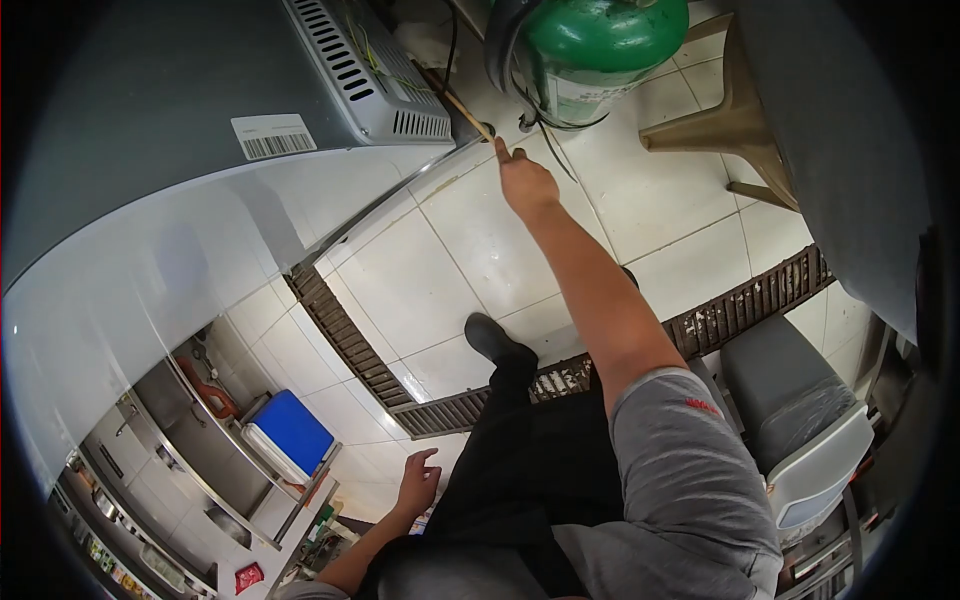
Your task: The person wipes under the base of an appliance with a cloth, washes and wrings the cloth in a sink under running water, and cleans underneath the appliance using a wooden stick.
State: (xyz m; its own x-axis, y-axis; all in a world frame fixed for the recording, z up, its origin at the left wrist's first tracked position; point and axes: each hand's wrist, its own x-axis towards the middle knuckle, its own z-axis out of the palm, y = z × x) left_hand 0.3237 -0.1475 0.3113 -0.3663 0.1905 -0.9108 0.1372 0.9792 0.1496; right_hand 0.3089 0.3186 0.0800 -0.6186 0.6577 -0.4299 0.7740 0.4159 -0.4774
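My right hand (527,182) reaches far forward on an outstretched arm, its fingers closed at the near end of a thin wooden stick (466,114). The stick slants up and left beside the vented end of a grey appliance (405,105), where its far end is hard to make out. To the right of the stick stands a green gas cylinder (605,45) with black hoses around it. Low beside my left leg hangs my left hand (418,484), fingers loosely curled and apart, holding nothing.
A brown plastic stool (735,120) stands at the upper right. Slotted drain grating (750,298) crosses the white tiled floor (480,240) near my feet. A grey and white chair (815,470) is at the lower right. A blue-lidded box (290,433) and metal shelving are at the lower left.
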